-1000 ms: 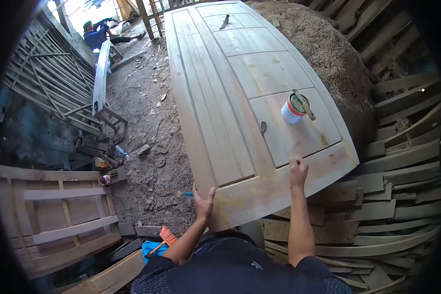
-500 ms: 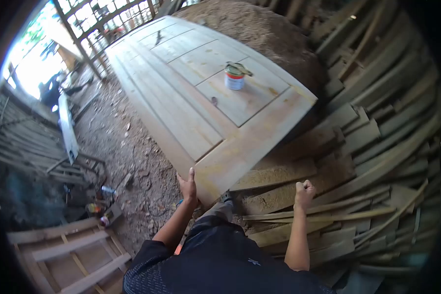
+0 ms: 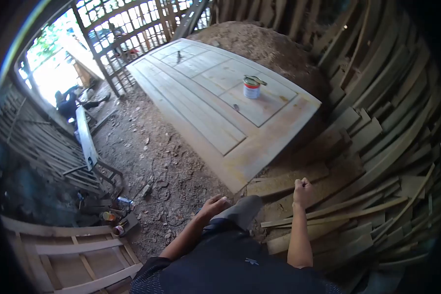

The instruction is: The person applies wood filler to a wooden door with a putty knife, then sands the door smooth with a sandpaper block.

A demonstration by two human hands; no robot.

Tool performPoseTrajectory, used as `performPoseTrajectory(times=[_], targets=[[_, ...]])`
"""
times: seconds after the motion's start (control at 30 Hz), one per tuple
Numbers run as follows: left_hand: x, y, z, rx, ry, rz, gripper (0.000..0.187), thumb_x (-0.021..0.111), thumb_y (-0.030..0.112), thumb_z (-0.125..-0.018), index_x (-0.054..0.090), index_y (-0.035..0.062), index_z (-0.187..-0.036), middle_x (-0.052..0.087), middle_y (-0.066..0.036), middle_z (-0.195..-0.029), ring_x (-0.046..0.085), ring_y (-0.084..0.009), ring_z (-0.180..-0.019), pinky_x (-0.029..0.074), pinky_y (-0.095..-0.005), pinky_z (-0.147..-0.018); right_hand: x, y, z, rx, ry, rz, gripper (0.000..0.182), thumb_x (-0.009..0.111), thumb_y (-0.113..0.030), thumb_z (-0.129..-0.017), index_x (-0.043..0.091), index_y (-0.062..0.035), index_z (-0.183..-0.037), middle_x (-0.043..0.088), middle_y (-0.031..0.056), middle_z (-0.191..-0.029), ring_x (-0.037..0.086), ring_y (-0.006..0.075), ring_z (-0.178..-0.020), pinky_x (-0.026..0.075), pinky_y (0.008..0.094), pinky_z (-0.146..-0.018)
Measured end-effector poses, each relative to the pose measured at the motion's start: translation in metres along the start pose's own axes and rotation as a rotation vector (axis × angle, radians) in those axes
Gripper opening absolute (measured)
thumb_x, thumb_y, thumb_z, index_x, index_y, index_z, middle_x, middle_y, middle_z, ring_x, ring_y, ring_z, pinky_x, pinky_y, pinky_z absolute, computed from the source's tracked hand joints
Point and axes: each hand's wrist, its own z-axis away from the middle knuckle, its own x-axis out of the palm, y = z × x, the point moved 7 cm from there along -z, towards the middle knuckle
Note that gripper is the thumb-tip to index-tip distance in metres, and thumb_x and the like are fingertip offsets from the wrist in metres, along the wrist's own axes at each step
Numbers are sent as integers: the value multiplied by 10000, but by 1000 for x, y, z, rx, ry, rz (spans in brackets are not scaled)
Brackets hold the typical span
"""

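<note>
A panelled wooden door (image 3: 201,132) lies flat and raised, its near corner just beyond my left hand (image 3: 214,205). That hand is off the door, above my thigh, with its fingers loosely stretched and nothing visible in it. My right hand (image 3: 303,192) is closed in a fist over the stacked planks, to the right of the door; anything inside it is hidden. On the door stands a white and red tin (image 3: 251,89) with a brush-like tool (image 3: 255,80) lying across its top. A small dark object (image 3: 179,57) sits at the door's far end.
Wooden planks (image 3: 367,161) are stacked along the right side. Behind the door rises a mound of brown material (image 3: 255,41). A framed wooden panel (image 3: 73,250) lies at lower left, near small containers (image 3: 118,229). A person (image 3: 68,103) is by the bright opening at far left.
My left hand has come off the door's near edge and moved down and right towards my thigh. The view has shifted, so the door appears farther away. My right hand stays in a fist.
</note>
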Motion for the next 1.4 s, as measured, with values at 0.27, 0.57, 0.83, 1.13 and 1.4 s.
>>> performPoseTrajectory(times=[0.27, 0.57, 0.83, 1.13, 1.4], targets=[[-81, 28, 76, 130, 81, -164, 525, 718, 405, -998, 650, 62, -1390, 747, -30, -1165, 638, -119, -1109, 501, -307, -976, 109, -7, 27, 50, -226, -214, 366, 608, -8, -849, 312, -138, -677, 316, -90, -680, 263, 38, -639, 227, 296, -536], [-283, 26, 116, 366, 781, 566, 612, 483, 675, -1032, 457, 194, -655, 369, 61, -510, 313, -77, -390, 214, -264, -382, 353, -55, 76, 98, -521, -305, 362, 727, -108, -940, 400, -135, -787, 396, -65, -662, 375, 41, -530, 331, 254, -473], [-617, 32, 103, 650, 961, 681, 700, 384, 767, -1010, 400, 239, -550, 286, 56, -458, 232, -101, -354, 140, -301, -365, 583, -84, 122, 80, -578, -251, 184, 686, -182, -996, 584, -87, -877, 533, -37, -713, 487, 43, -597, 420, 233, -523], [-661, 146, 33, 183, 538, 414, 628, 471, 735, -993, 690, 169, -1155, 717, -40, -974, 678, -144, -843, 486, -261, -636, 628, -107, 122, 202, -456, -246, 206, 682, -252, -1014, 635, -83, -906, 604, -16, -713, 540, 56, -579, 403, 224, -504], [-684, 173, -101, 50, 160, -82, 827, 654, 513, -989, 354, 43, -1601, 404, -171, -1631, 351, -297, -1520, 242, -444, -1234, 513, -53, -67, -26, 69, 414, 357, 751, -398, -915, 694, -51, -852, 674, 49, -741, 638, 192, -689, 505, 345, -656]])
